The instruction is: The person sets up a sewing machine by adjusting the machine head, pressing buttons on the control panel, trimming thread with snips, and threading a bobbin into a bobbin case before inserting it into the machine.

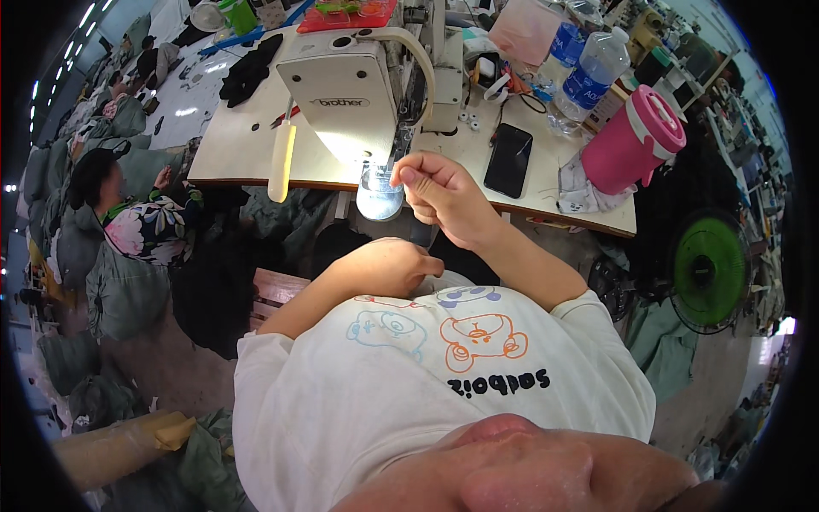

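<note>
My right hand point(444, 194) is raised close to the front of the white sewing machine point(341, 94), just right of its lit bed end point(380, 198). Thumb and forefinger are pinched together; whatever lies between them is too small to make out. My left hand point(397, 261) is lower, in front of my white T-shirt point(426, 367). Its fingers curl inward, and their grip is partly hidden, so I cannot tell what they hold. Neither hand touches the tabletop. A lamp glow brightens the needle area, where the needle itself is hard to see.
A yellow-handled tool point(281, 162) overhangs the table's front edge on the left. Right of the machine lie a black phone point(508, 160), a clear water bottle point(590, 77) and a pink jug point(627, 141). A green fan point(704, 269) stands at right. A person point(141, 218) sits at left among cloth bundles.
</note>
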The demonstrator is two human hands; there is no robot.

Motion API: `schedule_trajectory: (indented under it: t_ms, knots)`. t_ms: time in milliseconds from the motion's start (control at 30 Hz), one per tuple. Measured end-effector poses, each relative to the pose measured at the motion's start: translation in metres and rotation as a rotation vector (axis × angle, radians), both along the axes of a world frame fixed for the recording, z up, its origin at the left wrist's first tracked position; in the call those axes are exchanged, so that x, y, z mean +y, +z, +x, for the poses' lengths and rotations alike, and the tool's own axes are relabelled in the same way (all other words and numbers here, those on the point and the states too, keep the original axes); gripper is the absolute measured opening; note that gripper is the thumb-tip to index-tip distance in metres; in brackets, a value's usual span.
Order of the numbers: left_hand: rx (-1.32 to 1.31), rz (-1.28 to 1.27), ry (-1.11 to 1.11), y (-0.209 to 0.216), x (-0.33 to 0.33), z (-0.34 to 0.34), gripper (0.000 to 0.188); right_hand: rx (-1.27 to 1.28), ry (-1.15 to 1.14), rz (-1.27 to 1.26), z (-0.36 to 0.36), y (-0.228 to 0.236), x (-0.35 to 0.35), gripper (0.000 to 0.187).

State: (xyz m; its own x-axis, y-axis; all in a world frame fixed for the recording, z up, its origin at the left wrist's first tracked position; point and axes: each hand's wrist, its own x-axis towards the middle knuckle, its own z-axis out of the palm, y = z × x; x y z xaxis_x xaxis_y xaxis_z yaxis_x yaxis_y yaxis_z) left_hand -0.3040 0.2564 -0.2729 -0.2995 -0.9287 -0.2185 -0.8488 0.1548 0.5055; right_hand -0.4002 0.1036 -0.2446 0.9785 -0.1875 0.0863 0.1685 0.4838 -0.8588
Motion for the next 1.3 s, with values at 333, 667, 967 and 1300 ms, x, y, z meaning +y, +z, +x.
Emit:
schedule_trajectory:
  t_ms: [333,667,967,1300]
  knots:
    - [1.318,-0.421,0.583,0.024,-0.010,0.007,0.035,-0.088,-0.152,-0.420,-0.015,-0.014,-0.003,0.014]
    - [1.739,-0.538,0.648,0.030,-0.028,0.006,0.025,-0.097,-0.065,-0.455,-0.024,-0.039,0.006,0.013]
    - [1.183,-0.702,0.503,0.030,-0.007,0.004,0.017,0.141,0.207,-0.376,-0.027,-0.044,-0.032,0.016]
    - [0.571,-0.772,0.337,0.034,-0.004,0.021,0.017,-0.099,0.064,-0.091,0.002,-0.007,-0.026,0.043]
